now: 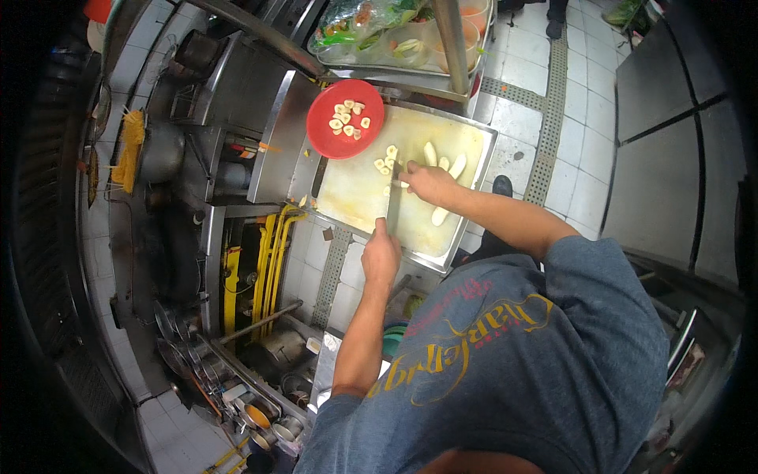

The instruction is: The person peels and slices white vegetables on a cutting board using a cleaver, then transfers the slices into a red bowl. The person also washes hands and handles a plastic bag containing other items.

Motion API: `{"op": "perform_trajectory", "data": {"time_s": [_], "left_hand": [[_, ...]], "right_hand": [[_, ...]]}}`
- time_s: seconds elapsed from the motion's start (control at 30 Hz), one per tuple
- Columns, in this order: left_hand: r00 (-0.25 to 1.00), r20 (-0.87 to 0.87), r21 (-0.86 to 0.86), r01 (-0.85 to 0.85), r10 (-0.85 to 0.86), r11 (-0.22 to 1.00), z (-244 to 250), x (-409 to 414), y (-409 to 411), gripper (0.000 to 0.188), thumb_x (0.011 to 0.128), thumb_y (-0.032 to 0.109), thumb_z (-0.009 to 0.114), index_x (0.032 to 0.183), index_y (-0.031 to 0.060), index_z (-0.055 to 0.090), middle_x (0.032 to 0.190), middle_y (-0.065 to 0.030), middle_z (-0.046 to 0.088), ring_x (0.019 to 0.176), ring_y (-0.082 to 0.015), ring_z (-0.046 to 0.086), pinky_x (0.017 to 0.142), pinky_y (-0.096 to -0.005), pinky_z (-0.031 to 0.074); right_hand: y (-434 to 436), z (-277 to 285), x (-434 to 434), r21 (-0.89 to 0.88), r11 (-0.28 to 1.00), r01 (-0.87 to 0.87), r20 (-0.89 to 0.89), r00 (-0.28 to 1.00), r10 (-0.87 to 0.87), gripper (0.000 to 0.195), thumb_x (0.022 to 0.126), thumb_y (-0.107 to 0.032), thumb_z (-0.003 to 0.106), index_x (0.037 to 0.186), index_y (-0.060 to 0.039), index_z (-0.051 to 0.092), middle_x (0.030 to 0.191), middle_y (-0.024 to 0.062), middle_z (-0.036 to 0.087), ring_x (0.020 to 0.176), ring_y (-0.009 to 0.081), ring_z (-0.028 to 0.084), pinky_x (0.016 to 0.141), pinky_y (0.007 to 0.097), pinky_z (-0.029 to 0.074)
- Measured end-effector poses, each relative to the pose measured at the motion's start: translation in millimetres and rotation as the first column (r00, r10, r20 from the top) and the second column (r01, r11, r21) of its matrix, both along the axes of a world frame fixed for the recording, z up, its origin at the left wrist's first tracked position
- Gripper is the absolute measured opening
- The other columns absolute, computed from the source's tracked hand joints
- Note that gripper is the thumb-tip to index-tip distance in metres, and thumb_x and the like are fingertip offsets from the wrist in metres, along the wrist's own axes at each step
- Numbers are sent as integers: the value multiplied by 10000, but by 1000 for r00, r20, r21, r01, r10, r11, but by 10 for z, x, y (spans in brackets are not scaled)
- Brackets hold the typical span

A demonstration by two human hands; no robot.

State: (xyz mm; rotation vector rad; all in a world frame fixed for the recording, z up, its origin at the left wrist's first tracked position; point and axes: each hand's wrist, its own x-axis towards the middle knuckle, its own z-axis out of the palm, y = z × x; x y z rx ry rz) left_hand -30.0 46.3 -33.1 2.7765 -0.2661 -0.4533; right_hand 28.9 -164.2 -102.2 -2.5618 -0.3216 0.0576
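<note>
My left hand (382,255) grips the handle of a wide-bladed knife (393,198), its blade pointing away from me across a pale cutting board (355,195). Close beside the blade, the fingers of my right hand (427,182) hold a peeled banana (404,184), mostly hidden by them. Several banana slices (388,159) lie on the board past the fingers, near the blade. To the right of my right hand are more peeled bananas (457,166), whole or in pieces. A red plate (320,133) with several banana slices overlaps the board's far left corner.
The board lies in a metal tray (489,148). Beyond it, a metal rack holds a tray (379,66) of vegetables and clear containers. Yellow pipes (266,266) run at left, above pots and ladles (254,415). Another person's foot (555,28) shows on the tiled floor.
</note>
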Motion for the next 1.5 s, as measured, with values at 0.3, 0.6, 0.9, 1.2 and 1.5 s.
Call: {"op": "perform_trajectory", "data": {"time_s": [0.3,0.6,0.9,1.2,1.5], "left_hand": [[987,-147,99,-56,70,993,-21,-4,-102,358,920,145,544,1251,81,424,1070,-291,682,941,-507,662,813,-596,507],[980,-179,114,-62,82,992,145,-67,-142,371,923,147,562,1265,89,431,1061,-292,680,949,-501,664,817,-588,515],[993,-119,66,-14,21,998,90,-57,-169,338,922,135,561,1231,56,447,1074,-281,680,959,-498,662,820,-588,510],[990,-143,74,0,11,997,92,-106,-126,324,920,125,556,1217,56,446,1012,-287,680,924,-499,662,804,-598,503],[994,-111,91,35,-25,995,146,32,-94,317,909,141,561,1201,79,455,1064,-257,686,953,-479,670,797,-581,518]], "right_hand": [[-27,-14,3,27,999,27,-9,1000,-27,222,892,-145,669,1105,-93,643,1043,134,613,884,346,712,734,454,594],[-60,-30,-125,43,998,36,-22,999,-35,216,902,-124,637,1115,-91,640,1025,136,615,869,358,706,736,456,592],[-143,44,-136,56,997,56,-15,998,-55,157,910,-136,615,1051,-72,641,1035,131,629,889,366,705,751,464,585],[-110,17,-160,117,990,75,-17,997,-73,140,909,-135,593,1036,-90,633,1033,114,633,923,337,704,762,454,579],[-145,9,-104,112,992,64,17,998,-66,151,904,-132,584,1038,-92,641,1041,105,647,914,346,706,762,448,586]]}}
